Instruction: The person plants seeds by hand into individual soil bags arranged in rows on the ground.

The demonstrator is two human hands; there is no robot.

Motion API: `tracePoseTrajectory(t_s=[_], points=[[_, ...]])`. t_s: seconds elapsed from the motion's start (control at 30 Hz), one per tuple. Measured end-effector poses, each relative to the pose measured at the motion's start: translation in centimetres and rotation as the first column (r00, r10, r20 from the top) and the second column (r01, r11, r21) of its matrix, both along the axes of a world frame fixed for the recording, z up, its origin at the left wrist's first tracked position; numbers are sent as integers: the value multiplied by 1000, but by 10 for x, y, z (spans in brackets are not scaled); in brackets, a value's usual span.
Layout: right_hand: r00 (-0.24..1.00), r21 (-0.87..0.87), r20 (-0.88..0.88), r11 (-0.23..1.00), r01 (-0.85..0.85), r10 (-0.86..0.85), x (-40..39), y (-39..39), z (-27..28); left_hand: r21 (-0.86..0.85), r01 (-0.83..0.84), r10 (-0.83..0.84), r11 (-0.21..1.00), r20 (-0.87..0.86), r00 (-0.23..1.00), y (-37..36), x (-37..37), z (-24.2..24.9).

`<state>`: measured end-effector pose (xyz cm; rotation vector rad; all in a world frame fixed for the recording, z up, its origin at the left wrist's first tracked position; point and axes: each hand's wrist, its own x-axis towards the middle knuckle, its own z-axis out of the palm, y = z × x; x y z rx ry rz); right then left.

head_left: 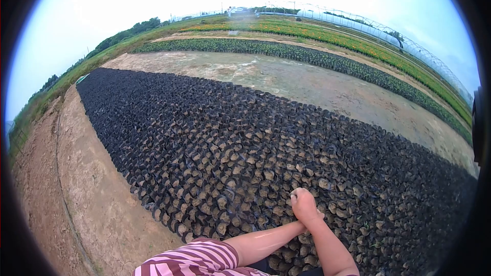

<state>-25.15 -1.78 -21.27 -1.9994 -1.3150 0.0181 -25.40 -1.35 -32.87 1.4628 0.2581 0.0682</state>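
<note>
My right hand point(304, 204) is curled closed above the bed of soil-filled black nursery bags point(235, 156); whatever its fingers may hold cannot be made out. My left forearm, coming out of a striped sleeve point(197, 256), crosses beneath my right wrist. Only a sliver of my left hand point(320, 214) shows past that wrist, its fingers hidden. Both hands are close over the bags, but contact with them is not clear. The bags stand packed upright in tight rows, with brown soil clods at their tops.
Bare earth point(112, 189) runs along the left side, with a thin dark hose point(64, 194) on it. Beyond the bags lies a pale dirt strip point(266, 74), then a row of green plants point(307, 55), orange flowers point(327, 33) and hoop-frame greenhouses point(358, 22).
</note>
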Motion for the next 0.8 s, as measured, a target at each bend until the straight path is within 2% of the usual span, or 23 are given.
tracePoseTrajectory(t_s=[0.1,0.2,0.3,0.6,0.8], points=[[1000,2,3,1000,2,-2,1,-1,-2,-91,-62,61,994,-14,998,-5,1,-3],[1000,6,11,1000,2,-2,2,-1,-4,-93,-146,151,985,39,988,-8,2,-4],[1000,14,14,1000,2,-2,3,0,-6,-38,-124,127,992,98,987,-5,0,-1],[1000,36,-8,999,15,-15,0,1,-1,-35,-98,100,995,79,992,2,-8,-1],[997,-144,-52,989,41,-49,-8,-2,17,-40,-91,94,995,78,993,0,-8,0]])
